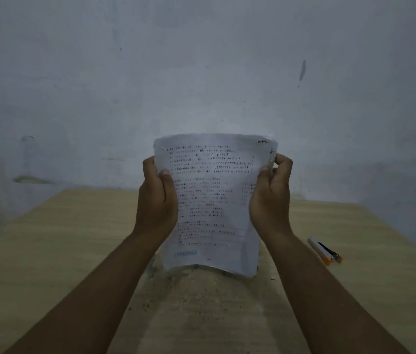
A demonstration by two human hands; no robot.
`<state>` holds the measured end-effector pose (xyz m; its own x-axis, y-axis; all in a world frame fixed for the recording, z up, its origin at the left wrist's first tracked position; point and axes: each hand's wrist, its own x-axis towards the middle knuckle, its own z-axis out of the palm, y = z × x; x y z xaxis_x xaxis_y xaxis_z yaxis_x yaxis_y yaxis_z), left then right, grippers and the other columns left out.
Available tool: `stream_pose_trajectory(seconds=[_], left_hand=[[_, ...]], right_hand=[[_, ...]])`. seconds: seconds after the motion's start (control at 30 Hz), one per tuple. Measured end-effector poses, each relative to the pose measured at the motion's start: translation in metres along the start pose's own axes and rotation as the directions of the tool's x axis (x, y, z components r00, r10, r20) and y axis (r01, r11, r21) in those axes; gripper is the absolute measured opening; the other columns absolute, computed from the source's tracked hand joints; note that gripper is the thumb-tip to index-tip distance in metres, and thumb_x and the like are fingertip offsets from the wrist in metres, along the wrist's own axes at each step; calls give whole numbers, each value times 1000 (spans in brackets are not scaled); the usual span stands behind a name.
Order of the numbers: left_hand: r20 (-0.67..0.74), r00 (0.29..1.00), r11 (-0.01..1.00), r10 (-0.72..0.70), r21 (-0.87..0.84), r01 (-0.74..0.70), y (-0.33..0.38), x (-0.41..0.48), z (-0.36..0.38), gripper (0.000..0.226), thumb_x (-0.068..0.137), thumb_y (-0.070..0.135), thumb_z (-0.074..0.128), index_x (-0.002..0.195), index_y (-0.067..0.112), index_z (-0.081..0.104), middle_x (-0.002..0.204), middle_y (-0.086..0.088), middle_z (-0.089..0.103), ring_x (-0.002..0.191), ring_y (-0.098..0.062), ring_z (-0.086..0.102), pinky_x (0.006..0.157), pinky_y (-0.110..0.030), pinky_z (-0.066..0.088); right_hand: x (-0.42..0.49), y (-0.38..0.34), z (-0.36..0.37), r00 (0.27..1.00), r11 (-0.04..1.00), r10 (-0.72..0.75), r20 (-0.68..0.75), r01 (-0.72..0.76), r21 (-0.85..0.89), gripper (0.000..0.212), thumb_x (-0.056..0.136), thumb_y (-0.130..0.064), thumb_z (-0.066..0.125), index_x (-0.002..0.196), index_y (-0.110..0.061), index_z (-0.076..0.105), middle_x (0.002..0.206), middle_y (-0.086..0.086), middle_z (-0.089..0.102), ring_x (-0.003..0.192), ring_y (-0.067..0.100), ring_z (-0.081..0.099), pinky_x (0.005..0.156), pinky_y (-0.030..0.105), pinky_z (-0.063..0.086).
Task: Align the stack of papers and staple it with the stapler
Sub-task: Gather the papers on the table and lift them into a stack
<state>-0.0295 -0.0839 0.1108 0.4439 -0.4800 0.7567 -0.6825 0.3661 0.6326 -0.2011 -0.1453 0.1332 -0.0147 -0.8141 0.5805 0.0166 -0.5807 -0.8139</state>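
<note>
A stack of printed white papers [212, 200] stands upright in front of me, its lower edge close to or touching the table; I cannot tell which. My left hand [157, 198] grips its left edge, thumb on the front sheet. My right hand [270, 198] grips the right edge, fingers curled behind. The sheets bow a little, and at the top right corner the edges are uneven. A white stapler [324, 250] with black and orange parts lies flat on the table to the right of my right forearm.
The light wooden table [61, 251] reaches back to a pale, stained wall [201, 72]. Its surface under the papers looks scuffed and speckled. The table's right edge runs just beyond the stapler.
</note>
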Motion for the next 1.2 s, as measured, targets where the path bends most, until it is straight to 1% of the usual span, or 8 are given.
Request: stream_pose_trajectory(seconds=[0.27,0.47,0.57,0.67,0.87,0.97,1.1,1.2], left_hand=[[101,991,996,-83,-16,85,-27,-54,10,14,101,29,28,108,20,36,95,18,58,80,11,62,55,-11,50],[53,996,993,-78,-81,82,-8,-47,15,15,104,16,30,117,17,36,96,20,55,79,18,59,58,-5,48],[47,992,978,-116,-167,122,-8,-46,10,18,103,22,31,118,16,38,102,18,57,85,16,61,62,-6,50],[64,988,971,-137,-186,147,-11,-47,9,20,103,24,31,116,14,43,99,18,60,84,11,63,63,-8,50],[22,990,984,-141,-108,143,-14,-37,20,21,105,23,31,101,9,45,82,8,57,69,4,59,54,-14,46],[-17,992,988,-128,-83,126,-15,-37,20,19,105,22,30,99,10,44,82,11,53,67,11,56,52,-6,41],[-49,992,990,-119,-76,115,-15,-39,27,24,106,24,29,102,7,46,82,13,51,67,12,52,57,-19,41],[-59,992,992,-113,-63,109,-19,-38,30,25,106,24,30,101,5,45,81,12,48,66,12,49,58,-27,39]], right_hand=[[-43,47,-1,990,991,134,-55,-135,-16,14,105,-29,29,115,-23,36,100,-9,60,85,9,63,61,27,48],[-38,40,3,991,996,80,-110,-84,-26,18,106,-27,29,119,-20,38,102,-3,60,87,12,64,62,26,53],[-37,40,-3,990,994,104,-93,-105,-5,19,106,-28,29,118,-18,39,99,-9,58,78,-6,60,57,14,49],[-42,44,-11,986,989,148,-72,-148,-3,19,106,-31,28,113,-20,41,94,-12,57,71,-13,57,57,19,44],[-26,42,-18,987,985,160,-34,-162,-55,24,106,-36,27,110,-21,45,94,-9,59,81,7,59,63,31,49],[-22,53,-24,982,978,188,-30,-190,-90,27,106,-34,29,102,-19,51,92,-4,61,81,11,58,64,31,46],[-12,92,-45,981,936,185,-58,-194,-293,26,104,-25,35,91,-14,55,90,4,60,84,20,57,63,30,41],[-9,125,-66,979,739,198,-40,-176,-650,19,99,-21,40,94,-12,57,95,6,57,92,26,55,73,35,43]])
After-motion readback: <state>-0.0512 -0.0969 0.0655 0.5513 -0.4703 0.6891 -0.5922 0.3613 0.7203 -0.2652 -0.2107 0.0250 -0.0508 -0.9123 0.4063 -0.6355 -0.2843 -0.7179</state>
